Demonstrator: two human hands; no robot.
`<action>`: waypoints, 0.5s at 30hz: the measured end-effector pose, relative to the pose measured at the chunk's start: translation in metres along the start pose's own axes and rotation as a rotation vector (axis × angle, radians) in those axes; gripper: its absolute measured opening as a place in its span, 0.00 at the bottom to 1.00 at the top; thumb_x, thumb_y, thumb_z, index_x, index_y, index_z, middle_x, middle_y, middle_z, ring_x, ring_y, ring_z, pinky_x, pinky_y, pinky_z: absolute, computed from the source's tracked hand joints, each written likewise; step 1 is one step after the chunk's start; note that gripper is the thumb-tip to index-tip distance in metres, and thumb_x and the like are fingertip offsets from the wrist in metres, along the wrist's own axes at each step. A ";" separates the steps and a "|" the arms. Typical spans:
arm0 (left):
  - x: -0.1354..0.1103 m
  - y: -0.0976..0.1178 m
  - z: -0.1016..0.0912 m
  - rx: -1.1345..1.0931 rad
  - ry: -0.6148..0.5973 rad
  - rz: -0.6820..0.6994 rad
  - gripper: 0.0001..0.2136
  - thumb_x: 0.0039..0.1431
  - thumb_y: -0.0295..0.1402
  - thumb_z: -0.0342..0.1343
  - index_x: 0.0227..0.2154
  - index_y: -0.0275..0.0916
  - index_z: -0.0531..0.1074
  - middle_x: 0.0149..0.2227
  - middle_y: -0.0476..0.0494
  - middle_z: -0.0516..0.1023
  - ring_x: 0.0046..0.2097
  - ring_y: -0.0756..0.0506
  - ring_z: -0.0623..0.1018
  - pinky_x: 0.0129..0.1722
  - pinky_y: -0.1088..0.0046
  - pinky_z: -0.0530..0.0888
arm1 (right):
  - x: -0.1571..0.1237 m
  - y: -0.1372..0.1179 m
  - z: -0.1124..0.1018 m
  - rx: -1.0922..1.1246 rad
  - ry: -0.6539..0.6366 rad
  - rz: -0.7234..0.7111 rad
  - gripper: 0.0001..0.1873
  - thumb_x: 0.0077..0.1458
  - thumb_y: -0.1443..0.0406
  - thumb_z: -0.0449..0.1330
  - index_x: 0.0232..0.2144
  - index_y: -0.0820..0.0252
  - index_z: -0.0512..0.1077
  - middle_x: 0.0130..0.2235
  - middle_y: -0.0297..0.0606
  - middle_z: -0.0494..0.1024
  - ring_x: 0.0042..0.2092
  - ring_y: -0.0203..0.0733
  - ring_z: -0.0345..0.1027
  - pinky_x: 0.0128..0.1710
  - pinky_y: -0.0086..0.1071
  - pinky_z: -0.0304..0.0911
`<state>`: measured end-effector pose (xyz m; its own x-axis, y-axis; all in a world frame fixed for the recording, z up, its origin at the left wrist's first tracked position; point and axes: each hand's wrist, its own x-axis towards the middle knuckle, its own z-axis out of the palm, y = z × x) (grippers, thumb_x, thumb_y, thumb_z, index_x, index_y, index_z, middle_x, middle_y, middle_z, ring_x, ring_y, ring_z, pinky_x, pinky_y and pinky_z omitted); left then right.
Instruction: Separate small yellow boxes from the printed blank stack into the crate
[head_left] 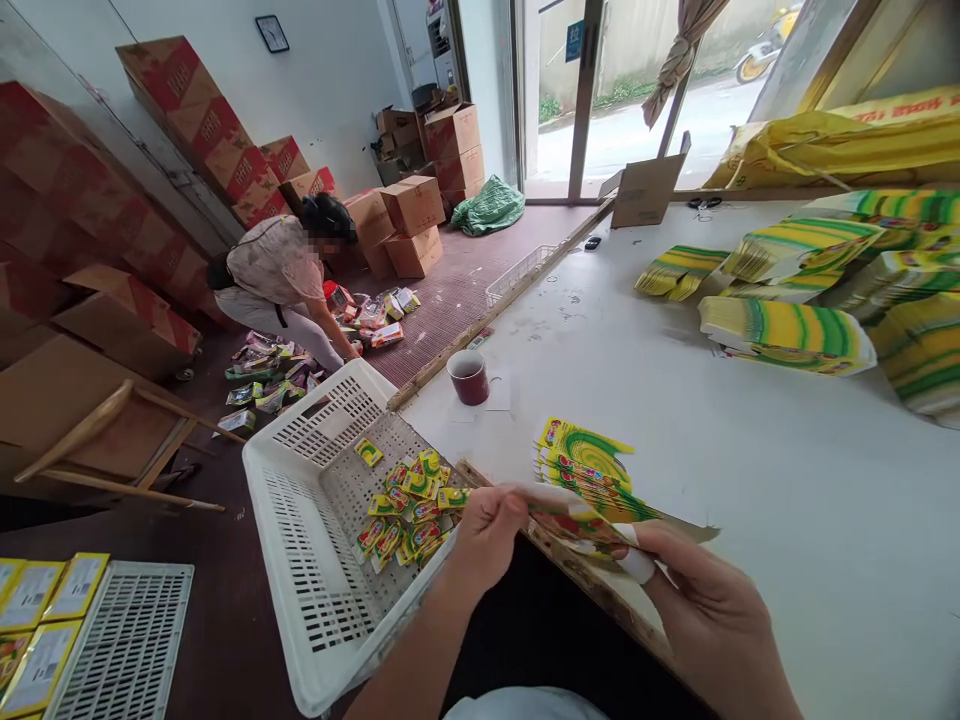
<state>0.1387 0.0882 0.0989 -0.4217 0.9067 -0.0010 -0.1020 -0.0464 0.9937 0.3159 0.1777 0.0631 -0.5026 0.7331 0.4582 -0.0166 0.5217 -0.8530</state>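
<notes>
Between my two hands, over the table's near edge, is a flat printed carton [577, 522], yellow, red and white, seen nearly edge-on. My left hand [487, 535] pinches its left end. My right hand [701, 590] grips the right end, with white wrapping at the fingertips. Just beyond it, a fanned stack of yellow-green printed cartons [585, 455] lies on the white table [750, 470]. Left of my hands, a white plastic basket [296, 530] holds a heap of small yellow-green packs [412, 495], with one lying apart from the rest.
A maroon mug [469, 378] stands near the table's wooden edge. Bundles of flat cartons [787, 335] lie at the right. A co-worker [285, 265] bends over packs on the floor. Stacked cardboard boxes [202, 120] line the left wall; a wooden stool [127, 440] lies tipped nearby.
</notes>
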 end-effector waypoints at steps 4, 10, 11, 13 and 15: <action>-0.001 0.035 -0.018 0.219 -0.253 -0.031 0.45 0.48 0.70 0.46 0.57 0.36 0.69 0.60 0.31 0.71 0.61 0.31 0.69 0.64 0.51 0.59 | 0.013 -0.012 -0.013 -0.320 -0.056 -0.369 0.15 0.60 0.74 0.54 0.38 0.52 0.76 0.35 0.31 0.81 0.36 0.36 0.72 0.38 0.28 0.66; -0.008 0.029 0.006 0.781 -0.379 -0.229 0.29 0.44 0.43 0.67 0.50 0.39 0.67 0.43 0.41 0.79 0.44 0.37 0.78 0.44 0.61 0.75 | 0.000 -0.013 0.003 -0.339 -0.018 -0.325 0.15 0.60 0.67 0.59 0.49 0.51 0.73 0.57 0.38 0.74 0.61 0.48 0.61 0.66 0.47 0.44; -0.010 0.024 0.011 0.802 -0.329 -0.234 0.27 0.46 0.40 0.65 0.49 0.39 0.67 0.42 0.42 0.79 0.43 0.38 0.78 0.43 0.62 0.75 | -0.003 -0.011 0.006 -0.290 0.052 -0.188 0.23 0.58 0.63 0.61 0.56 0.52 0.68 0.62 0.42 0.67 0.65 0.53 0.56 0.66 0.50 0.45; -0.015 0.013 0.019 0.836 -0.244 -0.208 0.28 0.45 0.38 0.65 0.50 0.39 0.64 0.43 0.41 0.78 0.43 0.37 0.78 0.44 0.61 0.75 | -0.008 -0.009 0.012 -0.064 0.127 0.152 0.37 0.58 0.56 0.62 0.65 0.54 0.57 0.67 0.46 0.59 0.67 0.57 0.52 0.64 0.52 0.53; -0.020 0.004 0.025 0.815 -0.240 -0.130 0.33 0.45 0.36 0.65 0.55 0.40 0.60 0.46 0.40 0.77 0.46 0.37 0.78 0.47 0.59 0.74 | -0.012 -0.006 0.018 0.294 0.062 0.451 0.34 0.60 0.55 0.60 0.66 0.53 0.57 0.64 0.45 0.64 0.64 0.56 0.59 0.61 0.50 0.61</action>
<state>0.1692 0.0807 0.1054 -0.2401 0.9523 -0.1881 0.5818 0.2963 0.7574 0.3062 0.1575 0.0582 -0.4635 0.8853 0.0366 -0.0563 0.0117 -0.9983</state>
